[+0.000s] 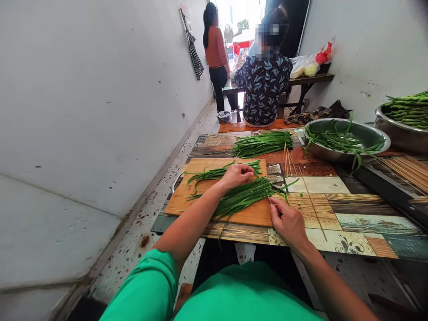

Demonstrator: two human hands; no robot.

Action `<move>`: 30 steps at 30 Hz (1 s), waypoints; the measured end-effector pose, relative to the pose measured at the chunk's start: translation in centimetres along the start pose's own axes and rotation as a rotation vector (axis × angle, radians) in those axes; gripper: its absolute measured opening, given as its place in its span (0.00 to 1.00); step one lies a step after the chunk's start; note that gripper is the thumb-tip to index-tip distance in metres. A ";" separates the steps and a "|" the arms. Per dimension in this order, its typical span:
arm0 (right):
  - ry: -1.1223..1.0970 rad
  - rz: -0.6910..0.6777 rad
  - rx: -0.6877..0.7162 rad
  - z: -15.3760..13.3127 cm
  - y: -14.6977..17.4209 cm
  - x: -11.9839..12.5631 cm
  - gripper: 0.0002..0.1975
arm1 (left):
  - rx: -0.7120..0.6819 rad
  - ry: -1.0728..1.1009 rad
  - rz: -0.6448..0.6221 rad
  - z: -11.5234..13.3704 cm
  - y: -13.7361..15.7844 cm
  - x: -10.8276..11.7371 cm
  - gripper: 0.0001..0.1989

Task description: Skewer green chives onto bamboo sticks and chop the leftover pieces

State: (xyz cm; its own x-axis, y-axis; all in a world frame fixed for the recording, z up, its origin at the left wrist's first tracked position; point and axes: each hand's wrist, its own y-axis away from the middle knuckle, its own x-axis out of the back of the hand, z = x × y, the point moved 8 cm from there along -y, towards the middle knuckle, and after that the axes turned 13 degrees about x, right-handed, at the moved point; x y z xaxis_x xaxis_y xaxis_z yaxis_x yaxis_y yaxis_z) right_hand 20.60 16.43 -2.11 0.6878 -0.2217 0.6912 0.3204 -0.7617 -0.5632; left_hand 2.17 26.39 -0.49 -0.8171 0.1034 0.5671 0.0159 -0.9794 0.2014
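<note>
Two bunches of long green garlic chives [244,196] lie across a wooden cutting board [180,196], a thin one behind and a thicker one in front. My left hand [236,176] reaches over the front bunch, its fingers curled closed at the chives of the rear bunch; the fingertips are partly hidden. At the board's right edge, my right hand [288,222] pinches a thin wooden skewer, of which only a short end shows beside the cut ends of the front bunch. Further loose skewers [289,161] lie on the table to the right.
Behind the board lies another chive bundle [262,143]. A steel bowl [347,154] of chives and a bowl [401,129] of green stalks stand right, near a black-handled knife [388,191] and many skewers [406,169]. Two people [267,89] are beyond the table; a wall [83,111] runs left.
</note>
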 end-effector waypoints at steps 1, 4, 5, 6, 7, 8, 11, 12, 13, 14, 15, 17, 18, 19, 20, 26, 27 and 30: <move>0.000 0.002 0.004 0.0 0.0 0.0 0.17 | -0.004 0.005 -0.002 0.1 0.0 0.0 0.12; -0.005 -0.002 0.010 -0.1 -0.1 0.0 0.17 | 0.016 0.014 0.022 0.0 -0.3 -0.1 0.11; -0.007 -0.001 0.010 -0.1 -0.1 0.1 0.17 | 0.023 0.006 0.030 0.0 -0.4 -0.2 0.10; -0.009 0.002 0.013 -0.2 -0.1 0.1 0.16 | 0.031 -0.003 0.036 0.0 -0.5 -0.3 0.10; -0.010 0.006 0.016 -0.2 -0.1 0.2 0.16 | 0.045 -0.007 0.039 -0.1 -0.6 -0.4 0.09; -0.012 0.011 0.021 -0.3 -0.2 0.3 0.16 | 0.062 -0.004 0.039 -0.2 -0.6 -0.5 0.09; -0.017 0.017 0.028 -0.4 -0.2 0.3 0.16 | 0.111 0.029 0.015 -0.4 -0.6 -0.9 0.10; -0.017 0.016 0.026 -0.3 -0.1 0.2 0.16 | 0.116 0.036 0.007 -0.4 -0.6 -1.0 0.11; -0.018 0.013 0.022 -0.3 -0.1 0.2 0.16 | 0.114 0.036 0.000 -0.4 -0.5 -1.0 0.12; -0.019 0.009 0.017 -0.2 -0.1 0.1 0.16 | 0.108 0.032 -0.004 -0.3 -0.5 -1.0 0.12; -0.020 0.006 0.012 -0.2 -0.1 0.1 0.16 | 0.101 0.024 -0.007 -0.2 -0.4 -1.1 0.12; -0.022 0.002 0.008 -0.2 0.0 0.0 0.16 | 0.086 0.012 -0.010 -0.2 -0.4 -1.0 0.12; -0.022 0.002 0.008 -0.2 0.0 0.0 0.16 | 0.078 0.008 -0.012 -0.1 -0.3 -1.1 0.12; -0.022 0.004 0.009 -0.2 -0.1 0.0 0.16 | 0.071 0.004 -0.012 -0.1 -0.3 -1.1 0.12; -0.022 0.007 0.011 -0.2 -0.1 0.0 0.16 | 0.064 0.004 -0.010 -0.1 -0.3 -1.0 0.12; -0.026 0.010 0.018 -0.2 -0.1 0.1 0.16 | 0.071 0.056 -0.019 -0.6 -0.5 -1.2 0.12; -0.024 0.008 0.018 -0.1 -0.1 0.0 0.16 | 0.072 0.063 -0.021 -0.8 -0.6 -1.3 0.12; -0.015 0.019 0.025 0.0 0.0 0.0 0.16 | 0.058 0.054 -0.007 -1.0 -0.8 -1.2 0.12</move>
State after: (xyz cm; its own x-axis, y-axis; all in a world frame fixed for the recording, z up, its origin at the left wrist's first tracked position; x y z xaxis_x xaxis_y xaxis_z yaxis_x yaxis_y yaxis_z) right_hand 20.56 16.40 -2.14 0.7036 -0.2262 0.6737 0.3233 -0.7423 -0.5869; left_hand 2.58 26.89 -2.16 -0.8472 0.0991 0.5220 0.0423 -0.9668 0.2520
